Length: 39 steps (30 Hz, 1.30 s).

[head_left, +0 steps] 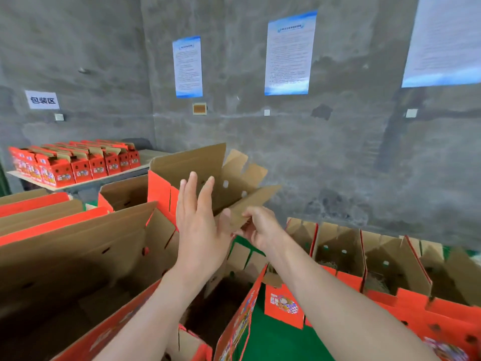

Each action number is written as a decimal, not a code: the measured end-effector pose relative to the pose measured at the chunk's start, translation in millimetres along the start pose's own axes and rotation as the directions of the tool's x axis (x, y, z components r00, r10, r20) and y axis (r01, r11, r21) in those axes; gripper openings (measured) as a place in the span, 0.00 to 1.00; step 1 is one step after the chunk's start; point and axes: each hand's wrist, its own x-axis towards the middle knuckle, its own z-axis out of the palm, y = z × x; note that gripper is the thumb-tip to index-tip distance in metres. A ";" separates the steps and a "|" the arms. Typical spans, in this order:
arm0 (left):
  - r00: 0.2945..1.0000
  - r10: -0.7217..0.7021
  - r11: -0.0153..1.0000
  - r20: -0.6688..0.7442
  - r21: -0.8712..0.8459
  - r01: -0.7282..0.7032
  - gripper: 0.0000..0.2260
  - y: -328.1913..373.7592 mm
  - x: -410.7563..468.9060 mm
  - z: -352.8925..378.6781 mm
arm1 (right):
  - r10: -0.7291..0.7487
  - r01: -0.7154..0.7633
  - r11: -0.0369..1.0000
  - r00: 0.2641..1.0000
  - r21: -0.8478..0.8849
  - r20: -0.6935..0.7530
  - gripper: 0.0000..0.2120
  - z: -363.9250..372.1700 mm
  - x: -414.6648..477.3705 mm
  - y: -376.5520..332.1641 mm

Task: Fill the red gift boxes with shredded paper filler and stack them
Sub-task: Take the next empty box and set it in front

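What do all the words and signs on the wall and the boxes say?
"包装区": on the small white paper sign stuck on the grey concrete wall.
Three blue-edged white paper posters on the same wall: the print is too small and blurred to read.
Colourful printed labels on the red cardboard gift boxes: too blurred to read.
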 end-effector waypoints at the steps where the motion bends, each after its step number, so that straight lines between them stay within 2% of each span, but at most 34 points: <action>1: 1.000 0.029 1.000 -0.001 -0.010 -0.029 0.24 7.4 3.0 -2.0 | -0.031 0.030 0.999 0.999 0.027 0.014 0.11 -5.1 -8.0 -9.4; 7: 0.976 0.211 0.975 -0.055 -0.065 -0.214 0.19 55.3 8.2 -17.0 | -0.226 0.226 0.974 0.974 -0.018 0.029 0.18 -57.2 -60.0 -60.8; 10: 0.960 0.269 0.960 -0.076 -0.060 -0.274 0.18 73.0 2.6 -25.5 | -0.315 0.311 0.945 0.948 -0.099 -0.032 0.20 -99.9 -95.6 -85.8; 12: 0.953 0.297 0.952 -0.061 -0.058 -0.300 0.17 81.0 -4.4 -29.5 | -0.402 0.366 0.896 0.909 -0.250 -0.111 0.17 -132.9 -123.1 -104.3; 14: 0.942 0.332 0.941 -0.040 -0.055 -0.334 0.18 87.3 -13.5 -31.4 | -0.500 0.336 0.778 0.843 -0.531 -0.199 0.13 -166.5 -152.4 -121.1; 16: 0.926 0.378 0.925 0.015 -0.053 -0.377 0.19 94.6 -24.1 -28.4 | -0.570 0.258 0.616 0.798 -0.744 -0.195 0.13 -196.8 -179.1 -132.0; 17: 0.909 0.413 0.911 0.066 -0.052 -0.410 0.19 99.0 -31.0 -24.5 | -0.564 0.240 0.570 0.810 -0.786 -0.161 0.14 -209.7 -192.1 -133.0; 20: 0.797 0.534 0.836 0.280 -0.036 -0.548 0.18 112.6 -55.0 -10.2 | -0.438 0.144 0.446 0.896 -0.884 -0.075 0.13 -238.0 -226.2 -126.8; 23: 0.611 0.607 0.738 0.508 -0.076 -0.670 0.16 123.9 -86.2 2.7 | -0.264 0.034 0.376 0.962 -0.926 -0.072 0.12 -263.2 -255.9 -111.4; 26: 0.472 0.592 0.719 0.654 -0.164 -0.675 0.20 128.9 -122.1 16.6 | -0.069 -0.056 0.279 0.995 -0.959 -0.079 0.12 -286.0 -280.5 -89.1; 30: 0.348 0.567 0.715 0.746 -0.238 -0.657 0.25 138.0 -172.2 38.1 | 0.173 -0.089 0.184 0.983 -0.979 -0.057 0.12 -307.1 -302.7 -60.4; 34: 0.278 0.523 0.765 0.806 -0.301 -0.569 0.26 143.8 -223.6 54.0 | 0.233 -0.005 -0.006 0.973 -1.000 -0.006 0.12 -321.1 -311.1 -16.1; 36: 0.209 0.445 0.788 0.871 -0.270 -0.554 0.28 141.8 -250.7 63.3 | 0.246 0.014 -0.116 0.969 -0.993 -0.016 0.12 -328.2 -314.2 17.8; 39: 0.088 0.317 0.794 0.944 -0.214 -0.569 0.32 137.6 -281.5 77.7 | 0.263 0.015 -0.200 0.964 -0.980 -0.039 0.14 -344.1 -320.2 52.6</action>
